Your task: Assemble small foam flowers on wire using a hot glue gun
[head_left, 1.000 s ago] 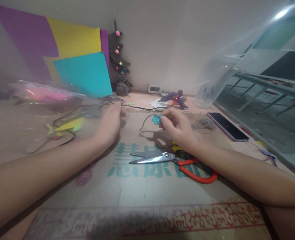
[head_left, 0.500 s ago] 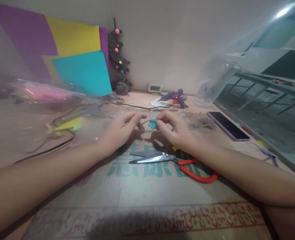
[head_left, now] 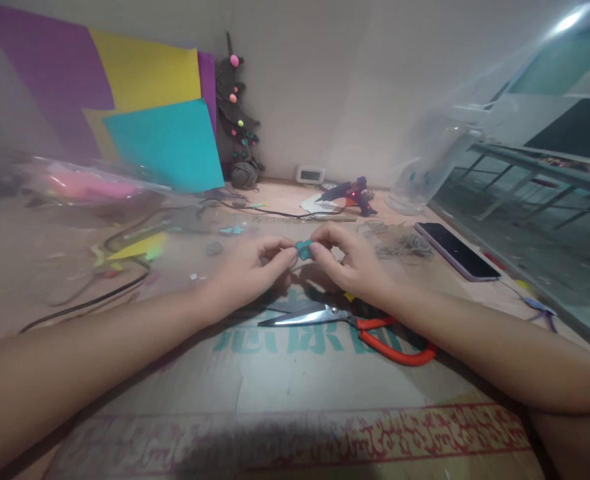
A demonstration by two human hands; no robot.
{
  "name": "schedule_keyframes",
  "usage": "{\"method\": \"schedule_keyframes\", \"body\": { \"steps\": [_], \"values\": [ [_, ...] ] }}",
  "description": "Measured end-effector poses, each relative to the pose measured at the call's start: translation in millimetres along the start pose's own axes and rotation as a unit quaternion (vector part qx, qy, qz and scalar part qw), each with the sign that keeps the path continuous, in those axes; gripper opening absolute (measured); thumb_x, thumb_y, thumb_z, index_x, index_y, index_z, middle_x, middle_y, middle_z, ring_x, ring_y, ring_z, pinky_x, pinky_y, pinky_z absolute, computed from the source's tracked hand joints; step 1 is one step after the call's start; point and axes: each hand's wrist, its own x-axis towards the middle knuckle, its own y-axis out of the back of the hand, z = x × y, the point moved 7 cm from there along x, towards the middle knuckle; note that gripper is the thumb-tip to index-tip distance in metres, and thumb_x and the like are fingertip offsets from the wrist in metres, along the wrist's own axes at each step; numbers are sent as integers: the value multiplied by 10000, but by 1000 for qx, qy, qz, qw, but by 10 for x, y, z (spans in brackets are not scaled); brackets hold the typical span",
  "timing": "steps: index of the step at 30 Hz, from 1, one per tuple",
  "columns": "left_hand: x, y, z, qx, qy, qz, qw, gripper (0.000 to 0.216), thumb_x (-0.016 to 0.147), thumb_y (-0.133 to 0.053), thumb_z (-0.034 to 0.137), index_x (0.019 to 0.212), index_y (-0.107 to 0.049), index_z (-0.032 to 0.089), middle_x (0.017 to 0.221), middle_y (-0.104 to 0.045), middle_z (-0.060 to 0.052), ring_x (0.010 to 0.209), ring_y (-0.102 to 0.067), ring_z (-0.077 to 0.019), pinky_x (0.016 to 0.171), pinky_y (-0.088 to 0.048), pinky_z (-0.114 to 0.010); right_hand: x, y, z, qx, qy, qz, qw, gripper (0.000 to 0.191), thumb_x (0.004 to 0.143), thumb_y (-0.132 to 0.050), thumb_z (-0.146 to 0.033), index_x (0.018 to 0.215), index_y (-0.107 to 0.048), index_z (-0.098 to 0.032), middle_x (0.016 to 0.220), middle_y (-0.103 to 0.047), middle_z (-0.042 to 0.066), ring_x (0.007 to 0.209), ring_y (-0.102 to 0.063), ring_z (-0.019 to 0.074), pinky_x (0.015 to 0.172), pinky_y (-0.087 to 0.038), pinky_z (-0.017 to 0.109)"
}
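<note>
A small teal flower-shaped piece [head_left: 304, 250] is held up between my two hands above the cardboard. My right hand [head_left: 347, 259] pinches its right edge between thumb and forefinger. From the other side, my left hand [head_left: 262, 263] closes its thumb and fingertips at the flower's left edge. The thin cord that showed by the flower is mostly hidden by my fingers. Below my hands lie scissors [head_left: 319, 315] with red handles, blades pointing left and slightly apart.
At the back are a glue gun [head_left: 347, 193] with a lit red light, a small white display device [head_left: 310, 175] and a ball of twine [head_left: 245, 175]. To the right lie loose grey cord [head_left: 409, 245] and a phone [head_left: 455, 251]. A black cable [head_left: 92, 291] runs along the left.
My left hand has moved right, from the cord to the flower's left edge, with its fingers closing there. The flower has shifted slightly left; my right hand keeps its pinch.
</note>
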Motion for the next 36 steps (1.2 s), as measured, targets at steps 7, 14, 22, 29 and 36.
{"method": "schedule_keyframes", "body": {
  "steps": [7,14,22,29,36],
  "values": [
    [23,127,142,102,-93,71,988,361,939,-438,388,770,-681,182,798,-700,-21,796,-633,-191,719,-457,-278,-2,-26,-21,-2,15,-18,1000,83,874,-531,-212,796,-547,-192,663,-588,-11,606,-523,121,586,-402,248],
    [14,113,190,110,-101,65,987,282,911,-536,408,774,-675,204,819,-705,-8,826,-632,-190,797,-457,-289,-8,-52,-15,-3,19,-37,999,98,879,-529,-240,791,-542,-199,653,-581,-15,595,-511,118,572,-397,246],
    [17,81,166,131,-96,59,985,243,891,-550,363,775,-708,220,822,-729,-6,812,-649,-192,795,-480,-289,-5,-38,-12,4,6,-25,1000,105,886,-535,-247,791,-540,-202,668,-592,-11,611,-519,122,588,-403,255],
    [16,84,113,116,-48,54,991,281,892,-548,394,715,-656,205,716,-692,3,720,-637,-170,672,-476,-248,9,-54,44,51,-32,-42,997,153,926,-496,-280,825,-564,-187,706,-609,1,629,-534,120,598,-422,251],
    [19,152,130,101,-29,91,990,253,867,-563,371,701,-623,189,699,-661,13,689,-614,-159,658,-477,-240,5,-82,82,49,-43,-56,996,77,869,-569,-263,855,-558,-187,707,-602,-6,650,-539,129,616,-424,260]
  ]
}}
